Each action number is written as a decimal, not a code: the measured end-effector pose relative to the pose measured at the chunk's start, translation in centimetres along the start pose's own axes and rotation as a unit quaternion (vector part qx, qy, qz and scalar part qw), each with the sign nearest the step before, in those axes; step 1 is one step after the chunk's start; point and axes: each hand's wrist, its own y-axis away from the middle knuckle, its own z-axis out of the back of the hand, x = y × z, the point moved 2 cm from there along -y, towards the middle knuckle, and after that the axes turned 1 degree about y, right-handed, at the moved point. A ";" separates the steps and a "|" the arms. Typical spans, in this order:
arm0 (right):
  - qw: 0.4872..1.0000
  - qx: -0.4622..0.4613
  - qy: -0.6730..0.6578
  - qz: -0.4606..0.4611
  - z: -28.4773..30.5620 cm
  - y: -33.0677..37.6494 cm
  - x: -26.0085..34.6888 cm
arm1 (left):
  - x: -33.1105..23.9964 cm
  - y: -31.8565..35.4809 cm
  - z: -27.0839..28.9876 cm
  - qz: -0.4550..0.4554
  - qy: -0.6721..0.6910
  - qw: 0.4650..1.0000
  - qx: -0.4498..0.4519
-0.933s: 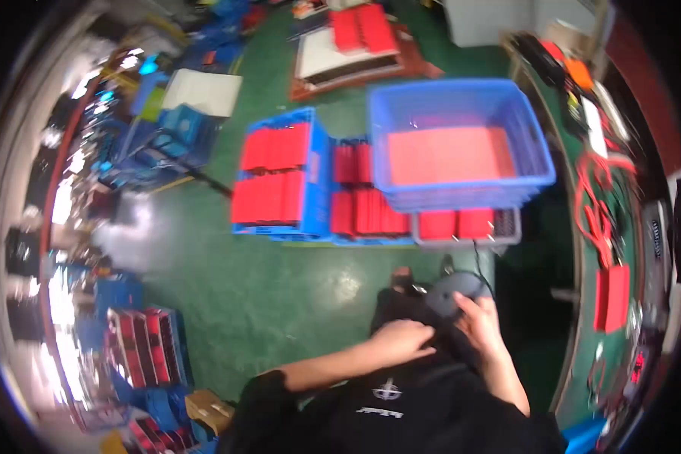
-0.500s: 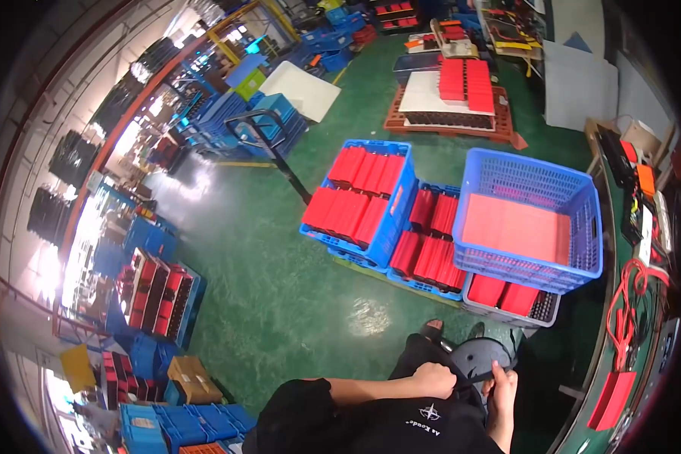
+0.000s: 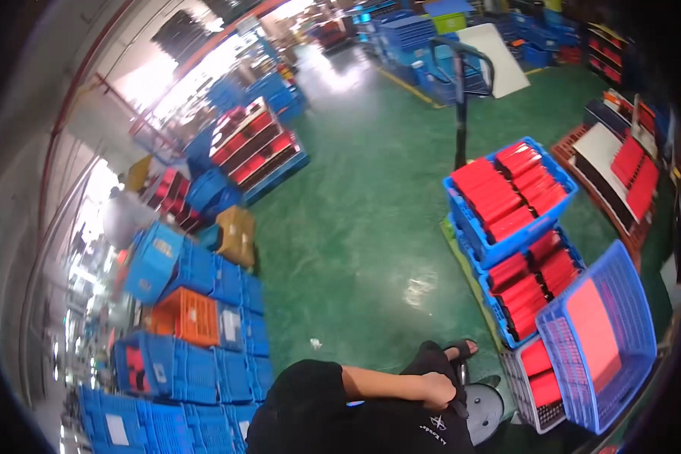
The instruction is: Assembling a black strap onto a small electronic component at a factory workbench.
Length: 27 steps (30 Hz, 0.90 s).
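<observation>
My left hand [image 3: 437, 392] rests low in front of my body, close to my black trousers, its fingers curled into a fist with nothing seen in it. Beside it is a grey, rounded, flat thing with small holes [image 3: 484, 408], like a stool seat; whether the hand touches it I cannot tell. My right hand is out of view. To the right, a tilted-looking blue-violet mesh basket [image 3: 635, 325] with a flat pink-red sheet [image 3: 592, 333] inside sits over a grey crate [image 3: 523, 390] of red parts.
Blue crates of red parts [image 3: 526, 280] stand stacked at the right, before a pallet jack handle [image 3: 461, 106]. Blue crates [image 3: 197, 371], an orange crate [image 3: 197, 316] and a cardboard box [image 3: 236, 236] line the left. Green floor [image 3: 356, 227] lies between.
The view has swung left, so the crates and basket now appear farther right and more left-side stacks show. My right hand has gone out of view. The left stays a fist.
</observation>
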 end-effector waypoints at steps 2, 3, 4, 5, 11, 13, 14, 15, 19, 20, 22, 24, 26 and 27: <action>0.999 0.028 -0.017 -0.033 -4.4 -0.6 3.3 | 1.6 1.5 -0.6 0.014 0.039 0.999 -0.035; 0.998 0.028 -0.025 -0.050 -5.8 -0.8 4.1 | 2.0 1.6 -0.7 0.015 0.045 0.998 -0.037; 0.997 0.027 -0.032 -0.066 -6.9 -1.1 5.1 | 2.1 1.9 -0.3 0.016 0.065 0.997 -0.030; 0.996 0.024 -0.042 -0.081 -8.1 -1.3 6.1 | 2.2 2.1 0.1 0.016 0.081 0.996 -0.024; 0.982 -0.010 -0.098 -0.160 -11.1 -1.0 9.7 | 1.8 2.3 0.6 0.022 0.100 0.994 -0.043; 0.975 -0.041 -0.128 -0.179 -10.5 0.0 10.7 | 1.9 2.5 0.6 0.007 0.084 0.996 -0.036; 0.970 -0.052 -0.143 -0.187 -10.5 0.2 11.1 | 2.6 2.8 0.0 0.000 0.086 0.995 -0.056; 0.965 -0.067 -0.160 -0.197 -10.4 0.2 11.4 | 3.0 3.2 -0.2 0.013 0.080 0.995 -0.052; 0.929 -0.153 -0.221 -0.252 -9.5 0.5 10.9 | 4.5 5.8 -0.3 0.050 0.068 0.995 -0.053; 0.916 -0.186 -0.233 -0.269 -8.3 0.2 9.4 | 4.8 6.1 -0.6 0.043 0.067 0.995 -0.058; 0.880 -0.275 -0.242 -0.303 1.0 2.1 1.0 | 4.4 6.2 1.1 0.019 0.081 0.991 -0.110; 0.830 -0.373 -0.251 -0.330 11.9 9.7 -8.5 | 4.5 5.9 1.8 -0.047 0.087 0.972 -0.212; 0.934 -0.228 0.069 -0.265 10.5 7.1 -10.4 | 3.7 4.9 3.6 -0.119 0.060 0.966 -0.221; 0.911 -0.239 -0.076 -0.328 8.4 5.8 -11.2 | 3.9 4.4 4.2 -0.168 0.081 0.959 -0.215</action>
